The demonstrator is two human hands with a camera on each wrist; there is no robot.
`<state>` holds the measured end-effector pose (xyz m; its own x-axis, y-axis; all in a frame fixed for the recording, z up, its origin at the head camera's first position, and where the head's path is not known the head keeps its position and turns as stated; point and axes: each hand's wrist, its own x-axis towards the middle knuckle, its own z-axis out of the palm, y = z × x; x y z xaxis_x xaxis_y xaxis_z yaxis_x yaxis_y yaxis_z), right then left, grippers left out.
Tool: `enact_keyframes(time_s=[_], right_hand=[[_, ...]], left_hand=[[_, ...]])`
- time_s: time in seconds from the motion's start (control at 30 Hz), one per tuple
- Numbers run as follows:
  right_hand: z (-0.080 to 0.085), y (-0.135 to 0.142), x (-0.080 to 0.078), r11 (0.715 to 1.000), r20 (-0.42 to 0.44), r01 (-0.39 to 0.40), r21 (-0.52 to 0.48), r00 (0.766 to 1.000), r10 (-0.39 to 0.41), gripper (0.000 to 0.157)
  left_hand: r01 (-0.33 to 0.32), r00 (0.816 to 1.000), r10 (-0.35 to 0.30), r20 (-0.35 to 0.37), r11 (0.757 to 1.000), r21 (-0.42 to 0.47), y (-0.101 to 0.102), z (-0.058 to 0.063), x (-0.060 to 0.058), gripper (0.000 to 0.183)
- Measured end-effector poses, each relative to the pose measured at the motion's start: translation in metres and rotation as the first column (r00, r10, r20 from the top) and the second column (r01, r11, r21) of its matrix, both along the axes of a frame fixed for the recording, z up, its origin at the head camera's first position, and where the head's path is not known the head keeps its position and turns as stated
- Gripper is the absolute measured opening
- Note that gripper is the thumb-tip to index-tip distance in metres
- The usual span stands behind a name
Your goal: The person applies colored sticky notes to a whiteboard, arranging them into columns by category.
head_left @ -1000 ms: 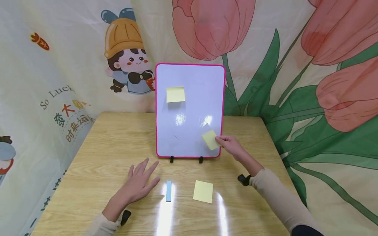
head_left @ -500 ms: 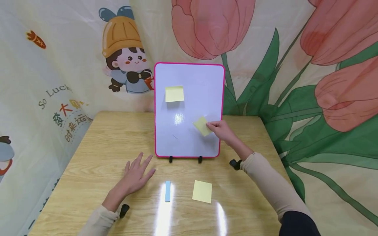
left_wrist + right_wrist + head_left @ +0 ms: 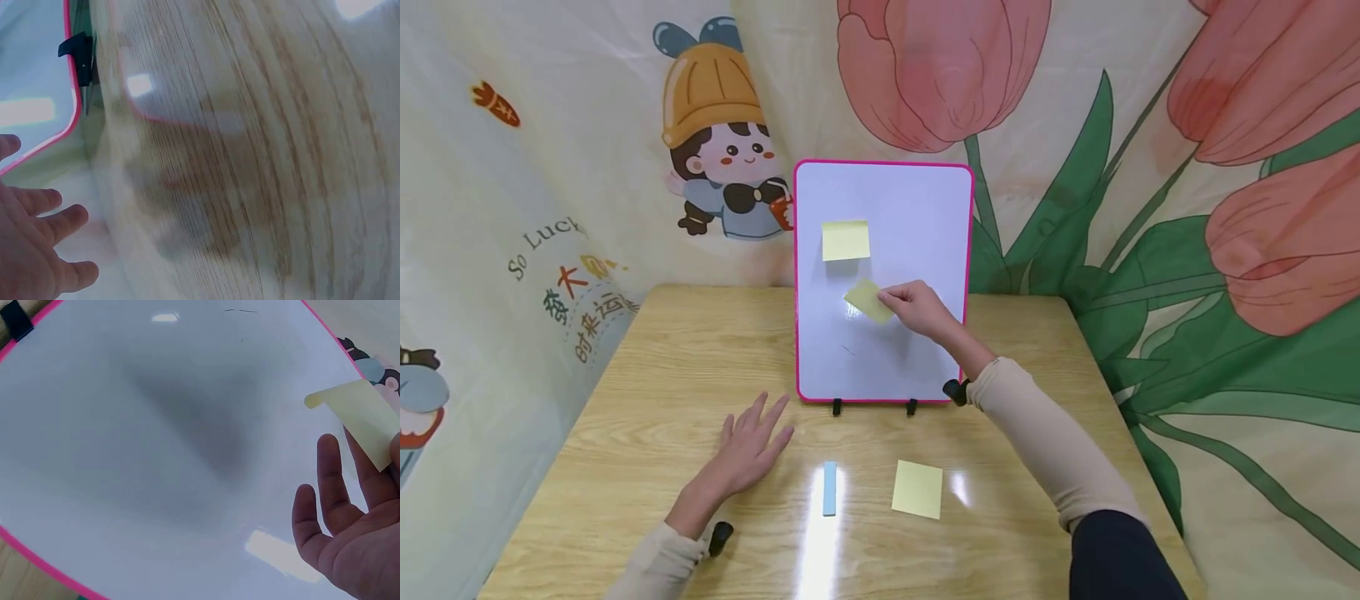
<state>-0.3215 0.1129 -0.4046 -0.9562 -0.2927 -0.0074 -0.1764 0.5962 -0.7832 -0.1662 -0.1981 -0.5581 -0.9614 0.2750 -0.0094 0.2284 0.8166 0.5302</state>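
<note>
In the head view my right hand (image 3: pixel 923 310) pinches a yellow sticky note (image 3: pixel 868 301) by its right side, in front of the pink-framed whiteboard (image 3: pixel 917 225). One edge of this held note (image 3: pixel 362 415) curls over in the right wrist view. Another yellow sticky note (image 3: pixel 846 241) is on the board's upper left. My left hand (image 3: pixel 747 450) has its fingers spread over the table, left of the board's foot, holding nothing. In the left wrist view the fingers (image 3: pixel 62 222) are extended near the board's corner.
The whiteboard stands on small black feet (image 3: pixel 912 407) at the back of the wooden table (image 3: pixel 715 333). A yellow square of sticky notes (image 3: pixel 917 489) and a narrow blue strip (image 3: pixel 830 489) lie in front of it. A printed curtain (image 3: pixel 910 75) hangs behind.
My right hand has carried the pinched sticky note up and to the left across the whiteboard, from its lower right to near the middle. My left hand has shifted slightly left.
</note>
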Motion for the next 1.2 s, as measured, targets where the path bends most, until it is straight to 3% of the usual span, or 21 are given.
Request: enact_keyframes(time_s=[0.27,0.43,0.53,0.67,0.9,0.97,1.07,1.2], right_hand=[[0.002,-0.020,-0.011,0.990,-0.141,-0.023,0.137,0.989,0.043,0.030],[-0.001,-0.027,-0.016,0.969,-0.265,-0.025,0.246,0.960,0.092,0.029],[-0.002,-0.031,-0.016,0.955,-0.357,-0.021,0.295,0.925,0.131,0.028],[-0.007,-0.035,-0.015,0.940,-0.476,-0.009,0.342,0.861,0.181,0.025],[-0.033,-0.042,-0.009,0.879,-0.629,0.055,0.474,0.719,0.294,0.023],[-0.041,-0.044,-0.006,0.872,-0.652,0.065,0.485,0.691,0.311,0.023],[-0.051,-0.047,-0.002,0.875,-0.677,0.076,0.479,0.667,0.313,0.022],[-0.059,-0.051,0.001,0.877,-0.677,0.076,0.474,0.668,0.308,0.021]], left_hand=[[-0.006,1.000,0.006,0.008,1.000,0.005,0.001,-0.002,-0.005,0.062],[-0.007,1.000,0.006,0.030,0.999,0.034,0.003,-0.004,-0.005,0.061],[-0.031,0.999,0.029,0.022,0.998,0.062,0.005,-0.004,-0.013,0.060],[-0.084,0.996,0.088,-0.020,0.985,0.152,0.007,0.002,-0.031,0.059],[-0.130,0.988,0.147,-0.039,0.949,0.289,0.009,0.015,-0.061,0.059],[-0.133,0.988,0.150,-0.029,0.939,0.316,0.011,0.016,-0.066,0.058],[-0.133,0.989,0.145,-0.009,0.931,0.341,0.014,0.017,-0.071,0.055],[-0.153,0.988,0.153,0.032,0.905,0.396,0.016,0.020,-0.082,0.056]])
